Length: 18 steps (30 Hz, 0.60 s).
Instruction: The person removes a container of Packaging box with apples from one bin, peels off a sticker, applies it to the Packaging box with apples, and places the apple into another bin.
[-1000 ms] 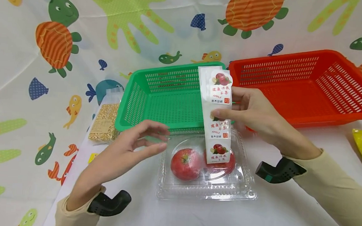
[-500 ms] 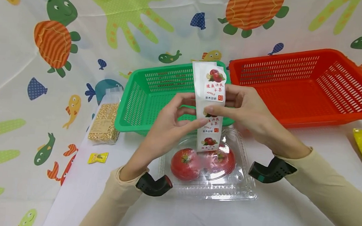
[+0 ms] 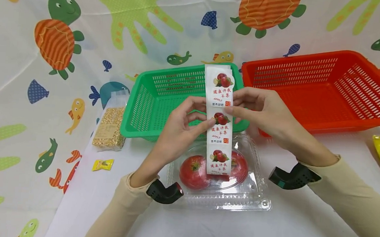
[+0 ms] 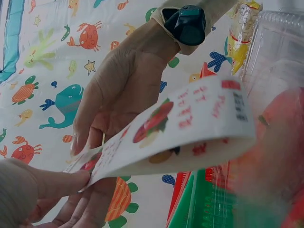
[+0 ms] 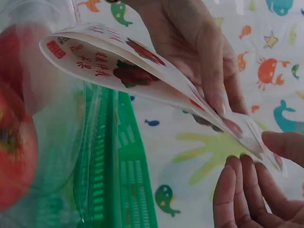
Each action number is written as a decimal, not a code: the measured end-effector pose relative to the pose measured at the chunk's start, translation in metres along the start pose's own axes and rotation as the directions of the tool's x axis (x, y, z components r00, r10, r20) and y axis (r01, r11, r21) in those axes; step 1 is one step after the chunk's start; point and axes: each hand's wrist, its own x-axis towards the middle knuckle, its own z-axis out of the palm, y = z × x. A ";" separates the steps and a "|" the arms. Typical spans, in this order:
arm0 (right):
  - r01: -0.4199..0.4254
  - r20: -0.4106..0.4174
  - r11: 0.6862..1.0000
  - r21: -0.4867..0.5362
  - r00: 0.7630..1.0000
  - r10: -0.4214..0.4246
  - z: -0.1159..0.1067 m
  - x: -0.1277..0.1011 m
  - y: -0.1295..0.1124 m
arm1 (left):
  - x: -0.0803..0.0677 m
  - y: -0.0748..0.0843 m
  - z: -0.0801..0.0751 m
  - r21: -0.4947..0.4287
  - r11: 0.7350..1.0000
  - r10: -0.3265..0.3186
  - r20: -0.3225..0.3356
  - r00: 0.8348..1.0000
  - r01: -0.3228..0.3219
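Both hands pinch sticker strip [image 3: 220, 113] above clear box [image 3: 253, 202] | left hand [image 3: 179, 132], right hand [image 3: 262, 114] grasping | 2 apples [image 3: 194, 171] boxed, no sticker seen on box yet

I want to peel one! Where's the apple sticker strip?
Head view, middle: both hands pinch the sticker strip above the clear box, before the green basket.

A white table [image 3: 84, 191] stands against a hanging cloth backdrop [image 3: 22, 86] printed with orange-shelled turtles, green handprints, fish and whales; even, soft light falls on both, casting faint shadows
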 end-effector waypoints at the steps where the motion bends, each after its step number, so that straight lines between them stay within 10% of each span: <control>1: 0.033 -0.028 0.999 -0.014 0.999 -0.033 -0.002 0.000 0.000 | 0.000 0.000 0.000 0.000 1.000 0.000 0.001 1.000 0.000; 4: 0.189 -0.107 0.978 -0.089 0.974 -0.199 -0.006 -0.001 0.001 | 0.001 -0.001 -0.001 0.007 1.000 -0.001 0.003 1.000 0.001; 6: 0.345 -0.124 0.912 -0.221 0.918 -0.377 -0.008 0.001 0.002 | 0.002 -0.002 -0.001 0.012 1.000 -0.001 0.004 1.000 0.001; 12: 0.676 0.090 0.547 -0.494 0.665 -0.742 -0.012 0.010 0.004 | 0.004 -0.002 -0.002 0.023 1.000 -0.007 0.013 1.000 0.007; 18: 0.730 0.199 0.502 -0.464 0.638 -0.744 -0.008 0.013 0.004 | 0.006 -0.001 -0.002 0.045 0.998 0.032 0.023 0.999 -0.033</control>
